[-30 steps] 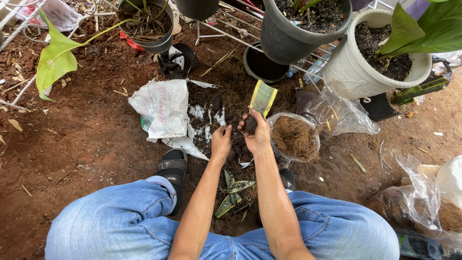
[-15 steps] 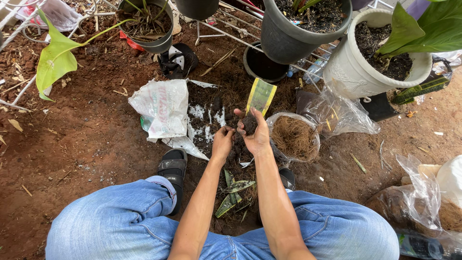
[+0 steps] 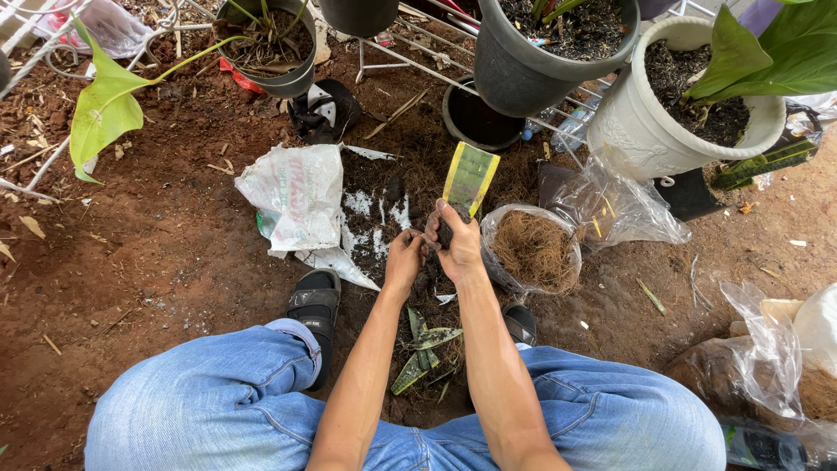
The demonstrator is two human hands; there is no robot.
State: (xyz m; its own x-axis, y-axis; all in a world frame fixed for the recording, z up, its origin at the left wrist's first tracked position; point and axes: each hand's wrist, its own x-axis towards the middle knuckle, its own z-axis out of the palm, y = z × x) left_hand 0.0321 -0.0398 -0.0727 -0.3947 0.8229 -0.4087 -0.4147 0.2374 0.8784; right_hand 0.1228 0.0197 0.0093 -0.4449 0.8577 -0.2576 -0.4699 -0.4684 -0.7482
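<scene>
I had my right hand [image 3: 459,247] closed on a dark soil clump [image 3: 446,232], left hand [image 3: 404,259] fingers curled beside it, mid-crumbling, I judged

Garden yard, bare soil [image 3: 157,253], potted plants [image 3: 680,105]

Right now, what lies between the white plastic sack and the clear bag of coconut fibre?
In the head view, dark soil with both hands, left hand and right hand, over it.
</scene>
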